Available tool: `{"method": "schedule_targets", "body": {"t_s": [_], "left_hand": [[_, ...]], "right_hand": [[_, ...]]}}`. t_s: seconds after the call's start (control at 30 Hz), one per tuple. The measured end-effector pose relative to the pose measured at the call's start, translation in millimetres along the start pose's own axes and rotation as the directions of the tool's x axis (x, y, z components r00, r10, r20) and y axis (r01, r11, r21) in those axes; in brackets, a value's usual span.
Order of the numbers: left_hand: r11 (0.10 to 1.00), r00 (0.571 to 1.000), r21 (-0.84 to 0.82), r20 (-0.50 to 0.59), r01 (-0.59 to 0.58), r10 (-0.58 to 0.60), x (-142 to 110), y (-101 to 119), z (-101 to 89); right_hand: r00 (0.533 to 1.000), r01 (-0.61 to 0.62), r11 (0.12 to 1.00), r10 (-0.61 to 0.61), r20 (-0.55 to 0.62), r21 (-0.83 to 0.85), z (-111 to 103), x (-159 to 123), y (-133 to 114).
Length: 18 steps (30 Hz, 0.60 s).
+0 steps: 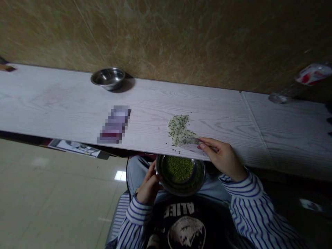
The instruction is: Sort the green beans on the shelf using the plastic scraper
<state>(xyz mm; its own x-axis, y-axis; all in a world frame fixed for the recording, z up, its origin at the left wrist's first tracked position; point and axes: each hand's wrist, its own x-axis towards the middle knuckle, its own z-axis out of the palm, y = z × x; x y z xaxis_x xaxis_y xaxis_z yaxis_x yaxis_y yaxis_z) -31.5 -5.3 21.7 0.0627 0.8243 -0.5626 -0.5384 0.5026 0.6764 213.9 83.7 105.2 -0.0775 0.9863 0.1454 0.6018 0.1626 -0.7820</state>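
My left hand (149,185) grips the left rim of a metal bowl (199,180), its fingers closed on the edge. The bowl is over my lap, just below the table's front edge, and green beans (178,168), which look like mung beans, lie in it. On the tabletop above it spreads a small patch of white grains mixed with green beans (178,127); a few beans are scattered around. Pinched in my right hand (225,157) is a thin, greyish, see-through flat piece (190,143) that touches the patch's lower right side. Its exact kind is unclear.
Against the wall stands a second metal bowl (109,79). A pixelated flat object (115,124) lies left of the grains. At the right, a plastic bottle (298,84) appears tilted. A seam (256,124) crosses the white table (150,110).
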Motion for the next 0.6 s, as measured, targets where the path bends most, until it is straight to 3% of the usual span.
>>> {"method": "schedule_targets", "body": {"t_s": [0.6], "left_hand": [[1.000, 1.000, -0.005, -0.027, -0.009, 0.009, 0.8, -1.7, -3.0]], "right_hand": [[1.000, 0.025, 1.000, -0.025, -0.002, 0.010, 5.0, 2.9, 1.8]]}}
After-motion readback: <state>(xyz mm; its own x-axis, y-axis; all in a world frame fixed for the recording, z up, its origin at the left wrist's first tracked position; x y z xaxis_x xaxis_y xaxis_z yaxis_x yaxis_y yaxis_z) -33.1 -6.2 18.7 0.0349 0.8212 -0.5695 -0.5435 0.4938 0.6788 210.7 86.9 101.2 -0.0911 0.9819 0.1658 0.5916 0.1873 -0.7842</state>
